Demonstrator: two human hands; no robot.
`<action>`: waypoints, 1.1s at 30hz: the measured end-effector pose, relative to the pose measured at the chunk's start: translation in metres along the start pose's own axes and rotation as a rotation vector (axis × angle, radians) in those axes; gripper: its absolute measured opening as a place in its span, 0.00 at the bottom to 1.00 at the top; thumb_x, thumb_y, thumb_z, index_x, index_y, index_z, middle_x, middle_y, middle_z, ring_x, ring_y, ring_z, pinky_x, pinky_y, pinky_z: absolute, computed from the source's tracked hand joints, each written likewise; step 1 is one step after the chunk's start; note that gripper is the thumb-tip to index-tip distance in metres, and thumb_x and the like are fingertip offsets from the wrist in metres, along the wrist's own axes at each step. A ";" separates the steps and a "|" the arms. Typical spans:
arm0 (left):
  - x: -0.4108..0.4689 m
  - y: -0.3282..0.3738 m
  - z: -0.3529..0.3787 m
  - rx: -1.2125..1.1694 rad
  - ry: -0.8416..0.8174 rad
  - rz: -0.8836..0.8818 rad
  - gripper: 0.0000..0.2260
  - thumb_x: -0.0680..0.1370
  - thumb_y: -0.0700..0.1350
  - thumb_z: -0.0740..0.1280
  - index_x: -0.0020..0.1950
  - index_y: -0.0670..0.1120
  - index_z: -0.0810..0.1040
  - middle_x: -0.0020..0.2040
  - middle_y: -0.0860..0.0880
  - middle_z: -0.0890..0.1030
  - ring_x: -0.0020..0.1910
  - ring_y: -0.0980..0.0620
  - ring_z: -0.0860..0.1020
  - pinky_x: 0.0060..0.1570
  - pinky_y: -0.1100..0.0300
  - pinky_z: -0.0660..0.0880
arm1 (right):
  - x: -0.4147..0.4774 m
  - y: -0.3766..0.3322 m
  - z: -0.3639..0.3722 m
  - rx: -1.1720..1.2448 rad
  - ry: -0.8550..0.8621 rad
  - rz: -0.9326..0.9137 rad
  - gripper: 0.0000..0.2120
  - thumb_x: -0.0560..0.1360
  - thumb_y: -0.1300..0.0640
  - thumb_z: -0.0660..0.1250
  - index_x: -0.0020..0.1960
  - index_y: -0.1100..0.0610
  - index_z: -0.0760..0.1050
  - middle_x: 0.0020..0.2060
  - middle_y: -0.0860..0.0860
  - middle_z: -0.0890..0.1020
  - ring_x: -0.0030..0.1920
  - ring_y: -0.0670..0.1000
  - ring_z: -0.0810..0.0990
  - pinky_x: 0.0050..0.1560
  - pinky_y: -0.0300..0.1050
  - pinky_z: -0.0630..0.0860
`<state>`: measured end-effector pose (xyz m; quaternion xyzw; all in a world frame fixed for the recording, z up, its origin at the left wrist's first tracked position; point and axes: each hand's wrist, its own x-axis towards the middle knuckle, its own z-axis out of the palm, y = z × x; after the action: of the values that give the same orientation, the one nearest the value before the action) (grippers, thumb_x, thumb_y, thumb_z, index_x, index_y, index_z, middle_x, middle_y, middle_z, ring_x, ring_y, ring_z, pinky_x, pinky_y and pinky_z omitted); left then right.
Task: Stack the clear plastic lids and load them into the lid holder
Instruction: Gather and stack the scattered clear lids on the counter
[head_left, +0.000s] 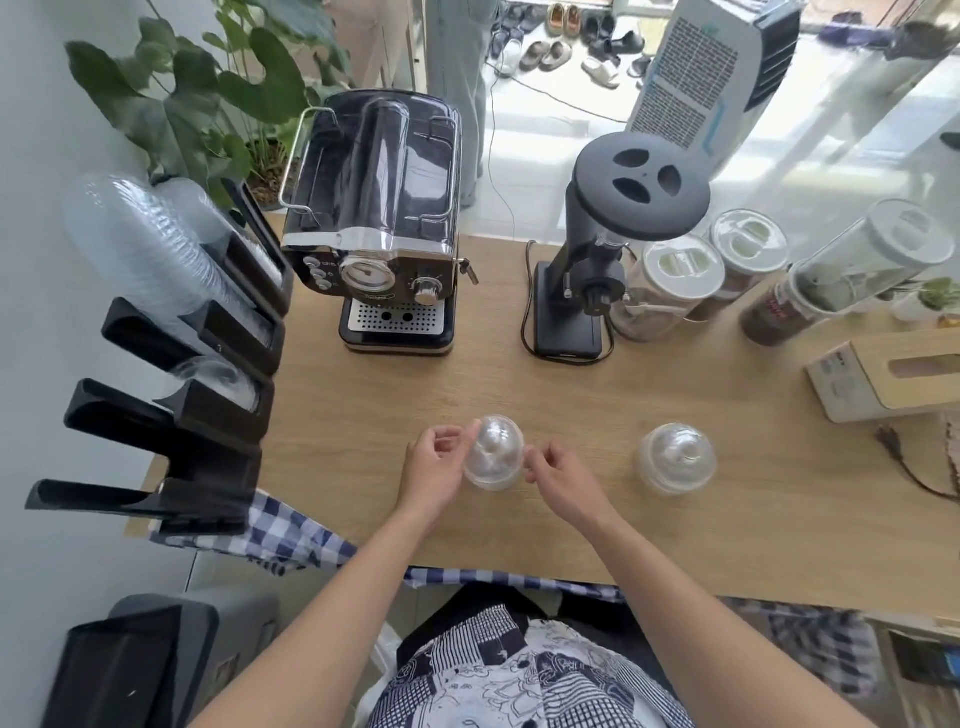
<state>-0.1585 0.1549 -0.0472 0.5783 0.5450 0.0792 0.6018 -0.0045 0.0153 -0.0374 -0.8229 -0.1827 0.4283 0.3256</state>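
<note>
The espresso machine (384, 223) stands at the back of the wooden tabletop (727, 519), and the rest is placed from it. Straight in front of it, toward the person, a short stack of clear domed lids (492, 452) sits between the two hands. The left hand (434, 467) pinches the stack's left side with thumb and curled fingers, and the right hand (561, 475) pinches its right edge with the fingertips (whether the stack rests on the wood or is raised a little cannot be told). In front of the machine and further to its right, a second stack of domed lids (675, 457) stands on the tabletop, well apart from both hands. Just left of the machine, the black lid holder (208, 415) steps forward along the tabletop's left edge in angled slots. The slots nearest the machine carry long rows of nested clear plastic (150, 249), and a slot further forward shows a single dome (213, 379). To the machine's right stands a black grinder (597, 249) with its cord looped round the base. Beyond that is a cluster of lidded jars (670, 286), and further right and forward a tissue box (883, 374). A leafy plant (208, 88) rises behind the machine's left corner. In front of the machine and to its left, a checked cloth (291, 535) hangs at the tabletop's near edge, below the holder.
</note>
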 end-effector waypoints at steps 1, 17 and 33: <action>0.000 0.001 0.001 0.024 0.002 0.015 0.27 0.77 0.74 0.71 0.65 0.56 0.80 0.64 0.53 0.81 0.59 0.55 0.82 0.56 0.54 0.85 | 0.001 0.001 0.000 -0.014 0.007 0.010 0.17 0.89 0.44 0.64 0.56 0.59 0.80 0.54 0.59 0.88 0.42 0.46 0.79 0.40 0.41 0.72; 0.000 0.004 0.032 0.163 -0.029 0.049 0.30 0.81 0.67 0.72 0.81 0.57 0.73 0.76 0.47 0.77 0.71 0.44 0.79 0.68 0.42 0.80 | -0.007 0.031 -0.142 -0.548 0.472 0.128 0.40 0.78 0.36 0.76 0.84 0.49 0.68 0.83 0.59 0.63 0.83 0.64 0.63 0.79 0.71 0.66; -0.045 -0.023 0.020 -0.016 0.169 -0.101 0.28 0.76 0.69 0.77 0.73 0.63 0.76 0.70 0.55 0.80 0.67 0.48 0.82 0.63 0.41 0.86 | 0.010 0.026 -0.082 -0.508 -0.036 -0.104 0.48 0.77 0.41 0.80 0.88 0.48 0.57 0.77 0.58 0.68 0.76 0.65 0.72 0.72 0.61 0.77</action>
<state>-0.1733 0.1025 -0.0448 0.5363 0.6218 0.1018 0.5616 0.0695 -0.0288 -0.0271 -0.8600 -0.3322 0.3660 0.1265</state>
